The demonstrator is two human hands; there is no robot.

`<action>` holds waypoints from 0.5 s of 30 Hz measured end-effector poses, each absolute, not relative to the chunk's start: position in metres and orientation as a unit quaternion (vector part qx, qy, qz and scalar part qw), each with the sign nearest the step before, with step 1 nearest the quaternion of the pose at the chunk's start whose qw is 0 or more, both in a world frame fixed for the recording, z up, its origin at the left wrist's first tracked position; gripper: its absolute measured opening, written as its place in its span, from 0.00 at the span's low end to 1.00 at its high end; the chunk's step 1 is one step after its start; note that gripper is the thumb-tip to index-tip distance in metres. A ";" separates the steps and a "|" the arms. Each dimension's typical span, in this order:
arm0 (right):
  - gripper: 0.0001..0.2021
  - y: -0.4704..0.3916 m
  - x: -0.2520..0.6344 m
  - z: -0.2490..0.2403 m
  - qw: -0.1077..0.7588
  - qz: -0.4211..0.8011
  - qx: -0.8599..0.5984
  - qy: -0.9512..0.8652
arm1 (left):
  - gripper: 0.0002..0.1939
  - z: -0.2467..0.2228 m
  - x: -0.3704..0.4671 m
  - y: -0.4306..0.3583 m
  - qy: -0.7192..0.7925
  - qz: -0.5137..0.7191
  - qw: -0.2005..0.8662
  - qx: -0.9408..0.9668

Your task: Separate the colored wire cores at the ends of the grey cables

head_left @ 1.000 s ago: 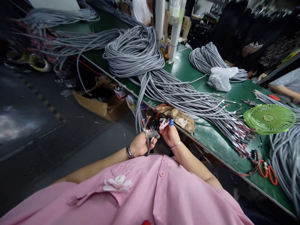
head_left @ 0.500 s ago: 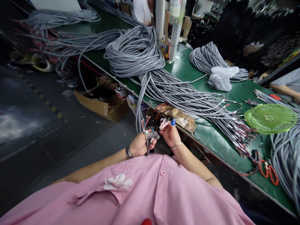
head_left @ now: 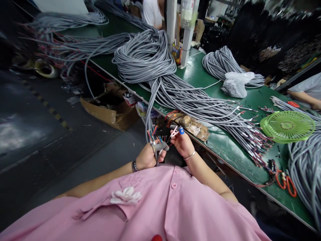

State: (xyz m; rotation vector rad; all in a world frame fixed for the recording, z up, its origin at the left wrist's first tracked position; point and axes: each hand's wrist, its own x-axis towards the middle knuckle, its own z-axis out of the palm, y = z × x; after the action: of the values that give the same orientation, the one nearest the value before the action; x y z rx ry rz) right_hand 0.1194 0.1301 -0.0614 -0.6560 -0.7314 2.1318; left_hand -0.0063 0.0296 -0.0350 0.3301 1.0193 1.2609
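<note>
Gripping grey plastic-sheathed cables (head_left: 157,158), your left hand (head_left: 147,156) best keeping multicoloured thin wires (head_left: 151,135) fanned beyond fingers; right hand (head_left: 183,144) pinching pink clip-shaped plastic tool (head_left: 173,133).

Our green bench (head_left: 224,150) carries a big looped bundle of gray cables (head_left: 144,57), its wire ends (head_left: 263,144) spread toward the right. Beyond, we see a smaller coil (head_left: 219,63) beside a plastic bag (head_left: 235,85); farther right, orange-handled scissors (head_left: 287,182) and a green fan (head_left: 287,125).
</note>
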 end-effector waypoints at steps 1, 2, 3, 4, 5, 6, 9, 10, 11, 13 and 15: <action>0.18 0.130 0.118 -0.062 0.391 0.832 -0.263 -0.294 | 0.13 -0.035 -0.006 0.031 0.450 0.562 0.679 0.148; 0.18 0.130 0.117 -0.063 0.395 0.827 -0.267 -0.298 | 0.12 -0.035 -0.006 0.032 0.446 0.561 0.682 0.148; 0.19 0.130 0.116 -0.064 0.399 0.823 -0.268 -0.302 | 0.12 -0.035 -0.006 0.033 0.442 0.559 0.686 0.148; 0.20 0.129 0.116 -0.065 0.405 0.819 -0.267 -0.306 | 0.12 -0.035 -0.006 0.034 0.439 0.556 0.690 0.149; 0.21 0.129 0.116 -0.067 0.412 0.814 -0.265 -0.313 | 0.12 -0.035 -0.006 0.035 0.436 0.554 0.694 0.149; 0.22 0.128 0.117 -0.069 0.420 0.807 -0.262 -0.323 | 0.12 -0.035 -0.006 0.036 0.433 0.552 0.697 0.149; 0.23 0.127 0.120 -0.072 0.433 0.792 -0.256 -0.344 | 0.11 -0.034 -0.006 0.038 0.433 0.548 0.701 0.144; 0.23 0.127 0.121 -0.073 0.430 0.795 -0.256 -0.344 | 0.11 -0.034 -0.006 0.039 0.434 0.546 0.702 0.142; 0.22 0.128 0.121 -0.073 0.421 0.802 -0.256 -0.337 | 0.11 -0.034 -0.006 0.039 0.435 0.544 0.703 0.139; 0.21 0.129 0.121 -0.073 0.398 0.824 -0.256 -0.312 | 0.10 -0.035 -0.006 0.040 0.436 0.544 0.705 0.134; 0.20 0.132 0.119 -0.073 0.383 0.842 -0.255 -0.283 | 0.10 -0.036 -0.006 0.040 0.434 0.546 0.705 0.131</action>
State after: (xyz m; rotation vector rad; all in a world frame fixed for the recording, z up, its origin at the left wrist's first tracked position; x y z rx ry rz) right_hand 0.1193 0.1317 -0.0727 -0.6503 -0.7207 2.1466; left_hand -0.0060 0.0401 -0.0363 0.2914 0.9642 1.2133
